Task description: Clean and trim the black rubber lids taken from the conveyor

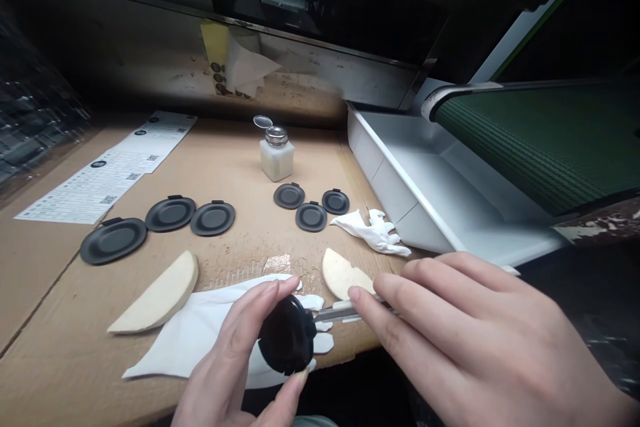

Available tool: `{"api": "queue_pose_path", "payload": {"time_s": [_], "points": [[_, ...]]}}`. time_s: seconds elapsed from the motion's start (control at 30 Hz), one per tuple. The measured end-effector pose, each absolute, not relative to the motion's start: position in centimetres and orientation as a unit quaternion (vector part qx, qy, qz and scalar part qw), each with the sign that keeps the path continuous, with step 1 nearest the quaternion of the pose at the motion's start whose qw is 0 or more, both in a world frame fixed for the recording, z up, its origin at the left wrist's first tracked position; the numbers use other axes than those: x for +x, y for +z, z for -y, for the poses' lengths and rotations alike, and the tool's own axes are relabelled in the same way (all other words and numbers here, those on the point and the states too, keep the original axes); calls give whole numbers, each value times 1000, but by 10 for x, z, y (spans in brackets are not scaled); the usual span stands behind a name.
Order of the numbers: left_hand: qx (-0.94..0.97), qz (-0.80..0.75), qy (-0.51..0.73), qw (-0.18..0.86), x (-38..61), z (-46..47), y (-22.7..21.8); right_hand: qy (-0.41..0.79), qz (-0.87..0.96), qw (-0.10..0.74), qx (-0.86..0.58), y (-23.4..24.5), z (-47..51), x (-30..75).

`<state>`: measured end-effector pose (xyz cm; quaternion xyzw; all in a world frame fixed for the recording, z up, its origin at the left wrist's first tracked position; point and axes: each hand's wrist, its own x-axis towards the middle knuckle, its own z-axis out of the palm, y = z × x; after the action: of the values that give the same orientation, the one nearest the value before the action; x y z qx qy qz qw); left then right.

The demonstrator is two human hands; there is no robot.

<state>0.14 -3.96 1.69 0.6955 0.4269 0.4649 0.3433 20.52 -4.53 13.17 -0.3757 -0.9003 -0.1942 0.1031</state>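
Held round lid (285, 340) black; knife blade (330, 314) grey; gloves (207, 320) white; half-discs (157, 297) cream; worktop (225, 153) tan; conveyor belt (540, 140) green; sheets (80, 192) white, black print.

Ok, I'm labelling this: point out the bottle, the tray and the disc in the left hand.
Bottle (277, 161): head view, its body.
Tray (393, 188): head view, outer side wall.
Held disc (286, 336): head view, its dark face.

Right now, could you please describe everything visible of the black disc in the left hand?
The black disc looks round, glossy and plastic, with a small tab on its right edge. The left hand pinches it, tilted, in front of a white glove; a blade in the right hand apparently touches that tab.
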Motion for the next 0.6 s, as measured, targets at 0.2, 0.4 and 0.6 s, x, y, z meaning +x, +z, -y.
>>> {"api": "queue_pose_path", "payload": {"time_s": [0.2,0.4,0.6], "points": [[685,-431,468,356,2,42,16,-199,899,95,-378,130,45,204],[681,-431,470,361,3,45,16,-206,900,91,-373,131,45,202],[680,-433,465,367,2,43,21,-168,903,94,-383,134,42,207]]}}
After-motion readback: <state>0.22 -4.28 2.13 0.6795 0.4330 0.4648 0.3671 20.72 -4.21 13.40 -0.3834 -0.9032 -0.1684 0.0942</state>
